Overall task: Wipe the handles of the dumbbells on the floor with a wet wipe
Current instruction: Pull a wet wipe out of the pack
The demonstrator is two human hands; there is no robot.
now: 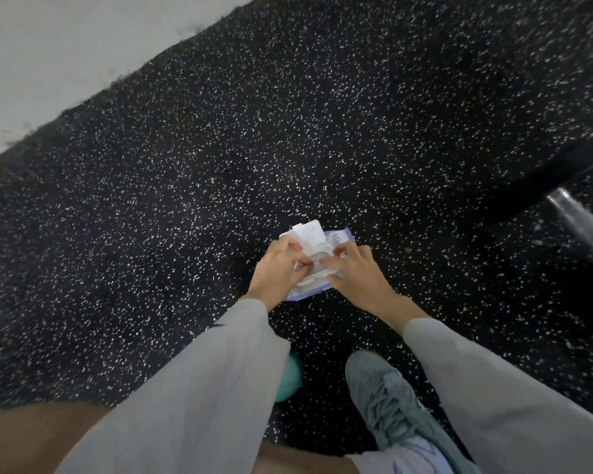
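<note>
here, wipe pack (pixel 322 268) between left hand (pixel 277 268), right hand (pixel 356 271), both gripping it

Looks like a gym or home workout room. Underfoot, black rubber flooring (pixel 288 114) flecked with white specks, the kind laid in weight areas, spreading across nearly the whole view. At far left, met along a rough edge by a pale grey concrete surface (pixel 48 56). At right, a chromed metal bar (pixel 579 224), blurred, lying beside a dark mass. Below, a teal rounded object (pixel 290 378) and a grey-green sports shoe (pixel 391 401).
</note>
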